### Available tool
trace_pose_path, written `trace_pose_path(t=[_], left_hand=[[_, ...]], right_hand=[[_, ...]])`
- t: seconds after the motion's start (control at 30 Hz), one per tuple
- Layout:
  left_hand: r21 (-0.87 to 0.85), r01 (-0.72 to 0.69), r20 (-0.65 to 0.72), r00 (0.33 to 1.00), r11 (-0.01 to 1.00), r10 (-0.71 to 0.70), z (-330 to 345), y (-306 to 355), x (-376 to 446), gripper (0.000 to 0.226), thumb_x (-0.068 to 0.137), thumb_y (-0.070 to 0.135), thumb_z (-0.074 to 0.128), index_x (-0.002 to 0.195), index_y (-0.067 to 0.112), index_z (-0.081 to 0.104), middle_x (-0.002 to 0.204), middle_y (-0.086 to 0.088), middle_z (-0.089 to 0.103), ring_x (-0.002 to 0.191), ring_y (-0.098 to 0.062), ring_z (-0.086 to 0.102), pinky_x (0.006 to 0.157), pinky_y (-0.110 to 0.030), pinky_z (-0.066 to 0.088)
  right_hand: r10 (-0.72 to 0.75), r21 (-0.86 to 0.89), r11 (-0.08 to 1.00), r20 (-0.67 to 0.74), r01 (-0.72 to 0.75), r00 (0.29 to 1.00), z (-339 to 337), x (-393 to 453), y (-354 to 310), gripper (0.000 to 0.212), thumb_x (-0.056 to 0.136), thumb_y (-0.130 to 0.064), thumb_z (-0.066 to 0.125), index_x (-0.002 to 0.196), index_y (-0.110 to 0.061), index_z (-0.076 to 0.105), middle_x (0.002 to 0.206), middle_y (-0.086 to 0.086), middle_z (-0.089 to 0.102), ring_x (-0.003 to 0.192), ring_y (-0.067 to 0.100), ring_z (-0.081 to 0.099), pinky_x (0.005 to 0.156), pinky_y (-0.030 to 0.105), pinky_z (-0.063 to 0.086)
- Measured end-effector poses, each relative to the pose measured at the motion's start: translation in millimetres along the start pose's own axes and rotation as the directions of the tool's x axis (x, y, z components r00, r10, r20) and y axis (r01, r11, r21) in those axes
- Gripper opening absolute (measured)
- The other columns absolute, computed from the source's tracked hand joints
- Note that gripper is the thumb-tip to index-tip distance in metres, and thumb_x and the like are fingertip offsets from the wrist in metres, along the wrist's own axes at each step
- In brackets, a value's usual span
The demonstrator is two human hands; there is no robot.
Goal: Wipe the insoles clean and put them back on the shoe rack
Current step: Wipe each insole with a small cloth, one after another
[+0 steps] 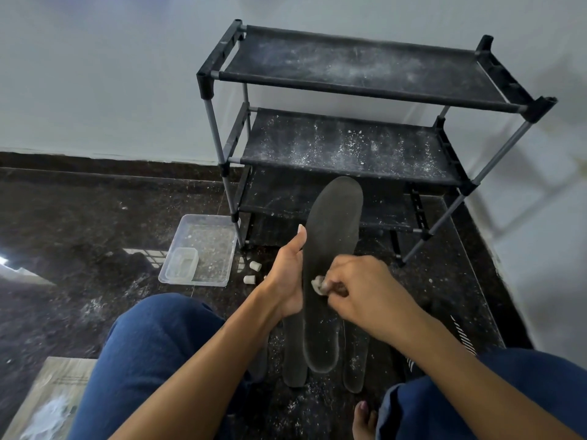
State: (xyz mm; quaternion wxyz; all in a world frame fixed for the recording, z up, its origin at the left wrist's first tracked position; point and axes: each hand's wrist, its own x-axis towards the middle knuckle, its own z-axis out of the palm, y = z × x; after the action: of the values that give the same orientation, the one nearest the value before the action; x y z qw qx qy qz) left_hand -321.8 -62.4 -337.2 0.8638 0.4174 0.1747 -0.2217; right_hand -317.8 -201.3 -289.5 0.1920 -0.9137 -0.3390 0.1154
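Observation:
My left hand grips a long dark grey insole by its left edge, thumb up along the side, holding it lengthwise above the floor. My right hand pinches a small whitish wad and presses it on the middle of the insole. Two more dark insoles lie on the floor beneath it, dusted with white specks. The black three-shelf shoe rack stands just beyond, its fabric shelves speckled with white dust and bare of insoles.
A clear plastic tray with a smaller clear tub inside sits on the dark speckled floor to the left of the rack. Two small white lumps lie beside it. My blue-trousered knees frame the bottom; a pale board lies bottom left.

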Motion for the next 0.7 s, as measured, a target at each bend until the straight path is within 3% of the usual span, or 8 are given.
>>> trace_pose_path(t=[0.13,0.23,0.3,0.37,0.43,0.5,0.63,0.7], left_hand=[[-0.103,-0.037,0.009,0.999,0.994,0.038,-3,3,1,0.080,0.094,0.064,0.016,0.120,0.001,0.057,0.102,-0.021,0.068,0.091,-0.031,0.068,0.086,-0.042,0.051],[-0.183,-0.029,0.063,0.997,0.983,0.042,-5,5,0,0.083,0.093,0.068,0.016,0.118,-0.001,0.056,0.093,-0.020,0.067,0.083,-0.034,0.068,0.091,-0.051,0.049],[-0.182,-0.031,0.058,0.997,0.983,0.042,-6,5,0,0.083,0.092,0.068,0.015,0.118,0.000,0.056,0.092,-0.019,0.068,0.082,-0.032,0.068,0.084,-0.047,0.053],[-0.167,-0.037,0.039,0.998,0.985,0.044,-6,5,1,0.082,0.093,0.067,0.015,0.117,0.000,0.057,0.093,-0.019,0.068,0.081,-0.030,0.068,0.076,-0.039,0.055],[-0.137,-0.051,-0.002,0.999,0.989,0.051,-4,4,1,0.080,0.094,0.065,0.016,0.114,0.000,0.060,0.096,-0.020,0.069,0.084,-0.028,0.069,0.078,-0.038,0.053],[-0.134,-0.058,-0.018,0.998,0.989,0.056,-3,3,0,0.079,0.095,0.064,0.016,0.110,0.000,0.061,0.092,-0.019,0.071,0.082,-0.028,0.070,0.077,-0.038,0.052],[-0.246,-0.076,0.006,0.997,0.966,0.080,-5,4,0,0.085,0.092,0.068,0.018,0.114,-0.004,0.057,0.088,-0.021,0.067,0.078,-0.033,0.066,0.091,-0.052,0.048],[-0.262,-0.093,0.020,0.995,0.961,0.101,-8,4,1,0.086,0.092,0.069,0.018,0.117,-0.004,0.056,0.089,-0.021,0.067,0.078,-0.034,0.066,0.101,-0.058,0.039]], right_hand=[[-0.007,-0.001,1.000,0.131,0.008,0.991,11,-2,-5,0.011,0.082,-0.022,0.065,0.088,-0.020,0.073,0.097,-0.004,0.066,0.095,0.014,0.059,0.084,0.027,0.049],[-0.014,0.102,0.994,0.373,-0.026,0.928,5,-8,-7,0.011,0.081,-0.026,0.067,0.082,-0.019,0.075,0.091,0.000,0.069,0.088,0.011,0.062,0.077,0.023,0.053],[-0.007,0.171,0.982,0.442,-0.077,0.897,-6,-11,-8,0.005,0.077,-0.019,0.072,0.081,-0.019,0.075,0.089,0.001,0.069,0.082,0.007,0.064,0.071,0.016,0.052],[0.022,0.276,0.956,0.263,-0.096,0.965,-13,-8,-4,0.006,0.074,-0.016,0.073,0.076,-0.021,0.075,0.080,-0.001,0.071,0.073,0.004,0.065,0.076,0.013,0.050],[0.040,0.234,0.971,0.036,-0.047,0.999,-13,-3,1,0.011,0.073,-0.014,0.070,0.077,-0.023,0.074,0.079,-0.006,0.070,0.072,0.004,0.064,0.087,0.017,0.048],[0.021,0.093,0.995,0.015,-0.023,1.000,-6,-1,1,0.014,0.076,-0.015,0.067,0.081,-0.025,0.075,0.085,-0.009,0.069,0.079,0.005,0.063,0.085,0.024,0.050],[0.057,0.035,0.997,0.275,-0.069,0.960,8,-7,-7,0.008,0.082,-0.023,0.066,0.080,-0.019,0.073,0.089,-0.002,0.068,0.081,0.012,0.064,0.075,0.029,0.055],[0.110,0.025,0.989,0.509,-0.143,0.854,7,-11,-11,0.008,0.082,-0.019,0.067,0.082,-0.014,0.073,0.088,0.002,0.071,0.082,0.012,0.067,0.074,0.026,0.057]])
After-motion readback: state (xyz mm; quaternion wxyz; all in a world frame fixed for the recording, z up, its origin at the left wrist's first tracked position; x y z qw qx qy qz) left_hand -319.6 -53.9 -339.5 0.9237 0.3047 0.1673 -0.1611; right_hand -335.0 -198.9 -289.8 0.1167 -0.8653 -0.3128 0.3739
